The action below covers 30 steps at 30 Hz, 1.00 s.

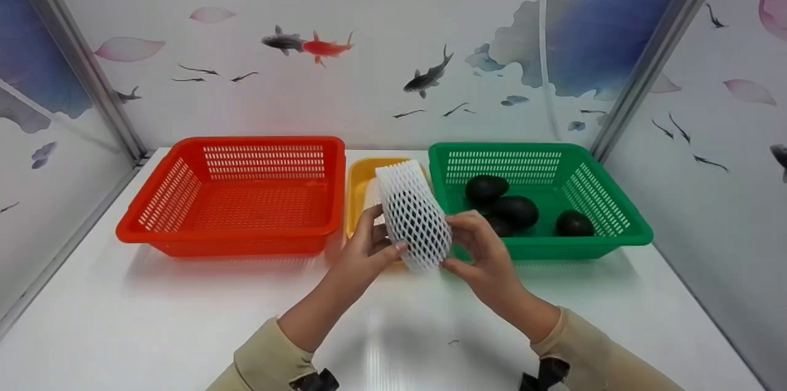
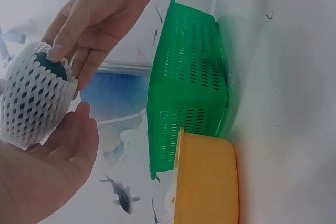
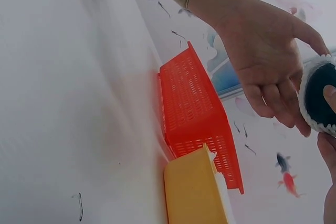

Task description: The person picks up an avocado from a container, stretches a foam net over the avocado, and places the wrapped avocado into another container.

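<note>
A white foam net sleeve (image 1: 415, 219) is held up between both hands, over the front of the yellow bin (image 1: 356, 185). Inside it sits a dark avocado (image 2: 51, 66), whose bare end shows at the sleeve's near opening. My left hand (image 1: 371, 251) holds the sleeve from the left, thumb on its near side and fingers on the far side. From the right, my right hand (image 1: 486, 256) grips the avocado's end and the sleeve's edge, its thumb (image 2: 56, 51) on the bare skin.
To the left stands a red basket (image 1: 246, 243). At the right, a green basket (image 1: 572, 249) contains several dark avocados (image 1: 515, 211). More white foam netting (image 1: 372, 197) lies in the yellow bin between them. Printed wall panels (image 1: 381, 3) enclose the white table (image 1: 203, 317).
</note>
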Motion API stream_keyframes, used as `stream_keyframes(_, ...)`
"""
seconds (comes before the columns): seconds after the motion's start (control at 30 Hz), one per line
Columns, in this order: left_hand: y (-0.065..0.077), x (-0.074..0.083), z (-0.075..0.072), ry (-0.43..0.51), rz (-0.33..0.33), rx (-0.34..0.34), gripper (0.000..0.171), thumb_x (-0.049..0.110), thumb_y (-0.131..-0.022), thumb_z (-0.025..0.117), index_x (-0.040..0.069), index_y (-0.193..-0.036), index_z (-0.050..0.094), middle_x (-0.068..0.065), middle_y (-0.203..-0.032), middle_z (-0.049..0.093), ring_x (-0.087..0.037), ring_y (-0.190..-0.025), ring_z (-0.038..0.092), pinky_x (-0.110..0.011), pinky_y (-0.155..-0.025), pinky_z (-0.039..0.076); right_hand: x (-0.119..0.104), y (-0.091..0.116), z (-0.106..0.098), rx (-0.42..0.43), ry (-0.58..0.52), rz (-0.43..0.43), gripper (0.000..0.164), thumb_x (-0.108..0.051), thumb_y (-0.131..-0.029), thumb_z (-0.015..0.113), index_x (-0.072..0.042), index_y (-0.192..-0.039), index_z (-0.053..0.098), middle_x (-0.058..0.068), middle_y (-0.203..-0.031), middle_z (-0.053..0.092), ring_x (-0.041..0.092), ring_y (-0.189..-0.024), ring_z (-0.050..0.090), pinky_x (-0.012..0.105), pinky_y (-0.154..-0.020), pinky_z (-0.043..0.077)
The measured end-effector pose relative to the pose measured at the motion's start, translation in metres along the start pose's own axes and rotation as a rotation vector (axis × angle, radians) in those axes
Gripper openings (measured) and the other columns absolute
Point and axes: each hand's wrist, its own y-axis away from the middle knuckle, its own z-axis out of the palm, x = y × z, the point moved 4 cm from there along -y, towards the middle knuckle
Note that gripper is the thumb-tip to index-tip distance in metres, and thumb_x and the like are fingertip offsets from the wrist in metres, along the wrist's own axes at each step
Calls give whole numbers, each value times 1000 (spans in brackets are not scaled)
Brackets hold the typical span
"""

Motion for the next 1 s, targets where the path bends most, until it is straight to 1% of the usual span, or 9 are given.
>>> stream_keyframes(0.1, 0, 2, -1, 12, -16, 15, 76, 22, -89, 67, 8, -148, 21, -20, -140, 45, -34, -126, 49, -43, -100, 44, 0, -2, 1, 0, -7, 11, 51, 13, -79, 72, 9, -123, 47, 12, -113, 54, 21, -106, 60, 31, -93, 50)
stream_keyframes(0.2, 0, 6, -2, -13, -28, 34, 78, 23, -89, 68, 8, -148, 20, -21, -142, 44, -36, -129, 46, -44, -101, 43, 1, -5, 1, 4, -2, 7, 51, 12, -78, 74, 9, -121, 48, 14, -112, 54, 22, -105, 60, 31, -92, 50)
stream_keyframes(0.3, -1, 9, -5, -80, -46, 49, 81, 26, -88, 69, 8, -150, 18, -21, -144, 42, -36, -130, 45, -44, -101, 43, 3, -9, 3, 1, 9, -2, 52, 12, -76, 76, 8, -120, 49, 15, -113, 53, 22, -106, 58, 32, -92, 51)
stream_keyframes(0.37, -1, 11, -7, -143, -60, 64, 85, 30, -88, 70, 8, -151, 17, -20, -144, 44, -36, -128, 47, -44, -99, 44, 4, -12, 5, -8, 18, -9, 53, 14, -75, 76, 8, -120, 49, 16, -115, 52, 23, -107, 57, 32, -93, 50)
stream_keyframes(0.43, -2, 12, -11, -188, -74, 84, 87, 32, -87, 71, 9, -152, 17, -18, -142, 46, -34, -125, 49, -44, -97, 47, 5, -14, 8, -32, 47, -16, 53, 16, -74, 75, 6, -120, 50, 16, -117, 51, 23, -108, 56, 31, -93, 50)
stream_keyframes(0.63, -2, 14, -24, -238, -79, 156, 87, 31, -83, 76, 11, -150, 24, -12, -137, 45, -29, -123, 47, -45, -96, 48, 1, -23, 22, -140, 249, -80, 47, 9, -78, 76, -5, -118, 57, 13, -120, 51, 24, -110, 52, 29, -91, 50)
stream_keyframes(0.83, -3, 20, -40, -334, -139, 237, 95, 33, -79, 80, 11, -152, 24, -13, -137, 46, -30, -123, 48, -47, -97, 47, 0, -34, 35, -220, 308, -20, 43, 1, -81, 76, -8, -120, 59, 6, -124, 53, 21, -112, 53, 32, -92, 50)
stream_keyframes(0.9, -3, 24, -47, -357, -140, 262, 94, 32, -79, 81, 12, -152, 25, -13, -136, 47, -31, -122, 49, -48, -97, 46, -1, -39, 40, -247, 333, -15, 43, -2, -82, 76, -7, -121, 60, 4, -124, 54, 20, -113, 54, 32, -93, 50)
stream_keyframes(1.0, -4, 30, -58, -388, -119, 290, 92, 31, -80, 80, 12, -151, 25, -14, -135, 48, -31, -120, 51, -49, -98, 45, -2, -45, 46, -289, 377, -11, 43, -7, -84, 76, -8, -124, 61, 3, -124, 56, 18, -115, 54, 30, -95, 49)
